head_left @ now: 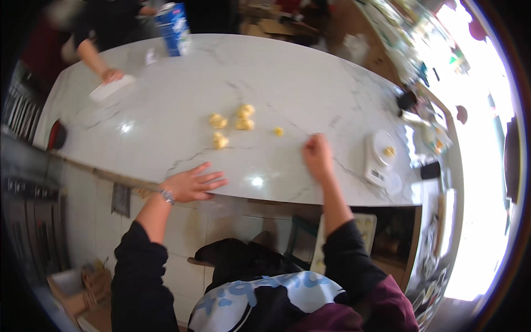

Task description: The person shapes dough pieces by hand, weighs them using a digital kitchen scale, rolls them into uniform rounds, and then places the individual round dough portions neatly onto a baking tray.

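My left hand [193, 183] is open at the table's near edge, fingers spread toward the right, a metal-banded watch or bracelet on its wrist. My right hand [317, 155] is curled closed on the tabletop; whatever is inside it, if anything, is hidden. Just left of that fist lies a small yellow lump [279, 131], resembling dough. Several larger yellow lumps sit between the hands and farther back, among them a stacked-looking pair [245, 123], another lump [218, 120] and a nearer one [220, 141]. On the right, a white kitchen scale [378, 166] bears one yellow lump [390, 151].
Across the table at far left, another person's hand [112, 75] rests on a white flat object [110, 89]. A blue carton [173, 29] stands at the back edge. At the left end is a red-and-black object [57, 135]. A tray [365, 224] sits below the tabletop near my right forearm.
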Motion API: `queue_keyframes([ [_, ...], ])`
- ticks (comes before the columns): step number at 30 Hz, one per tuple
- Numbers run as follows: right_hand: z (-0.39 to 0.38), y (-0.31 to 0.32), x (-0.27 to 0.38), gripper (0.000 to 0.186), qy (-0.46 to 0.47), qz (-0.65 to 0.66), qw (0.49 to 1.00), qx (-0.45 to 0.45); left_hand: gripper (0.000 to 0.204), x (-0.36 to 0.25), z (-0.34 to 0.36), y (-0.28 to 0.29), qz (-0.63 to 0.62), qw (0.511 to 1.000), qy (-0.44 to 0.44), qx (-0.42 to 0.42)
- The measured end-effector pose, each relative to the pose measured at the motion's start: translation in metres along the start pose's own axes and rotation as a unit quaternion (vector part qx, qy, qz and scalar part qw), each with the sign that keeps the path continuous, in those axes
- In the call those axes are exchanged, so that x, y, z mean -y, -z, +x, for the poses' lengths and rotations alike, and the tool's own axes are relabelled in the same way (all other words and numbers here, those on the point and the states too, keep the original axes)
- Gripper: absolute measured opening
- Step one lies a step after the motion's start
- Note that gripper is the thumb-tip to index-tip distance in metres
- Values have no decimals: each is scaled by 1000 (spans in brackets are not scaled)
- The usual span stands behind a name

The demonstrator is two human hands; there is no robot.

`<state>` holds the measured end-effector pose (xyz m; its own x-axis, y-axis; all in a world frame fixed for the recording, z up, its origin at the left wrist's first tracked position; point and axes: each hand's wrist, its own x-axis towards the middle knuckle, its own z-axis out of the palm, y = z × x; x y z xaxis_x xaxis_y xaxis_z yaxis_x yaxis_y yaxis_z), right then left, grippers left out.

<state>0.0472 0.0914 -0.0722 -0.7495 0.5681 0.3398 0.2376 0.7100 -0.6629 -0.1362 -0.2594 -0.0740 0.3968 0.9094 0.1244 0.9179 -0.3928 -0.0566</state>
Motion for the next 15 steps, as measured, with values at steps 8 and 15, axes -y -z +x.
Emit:
queue_keyframes([
  [8,-45,38,-9,12,63,-39,997,24,17,-15,-4,6,35,998,35,27],
  [15,-66,1,49,29,29,97,992,72,13,-11,-13,7,47,998,34,20],
])
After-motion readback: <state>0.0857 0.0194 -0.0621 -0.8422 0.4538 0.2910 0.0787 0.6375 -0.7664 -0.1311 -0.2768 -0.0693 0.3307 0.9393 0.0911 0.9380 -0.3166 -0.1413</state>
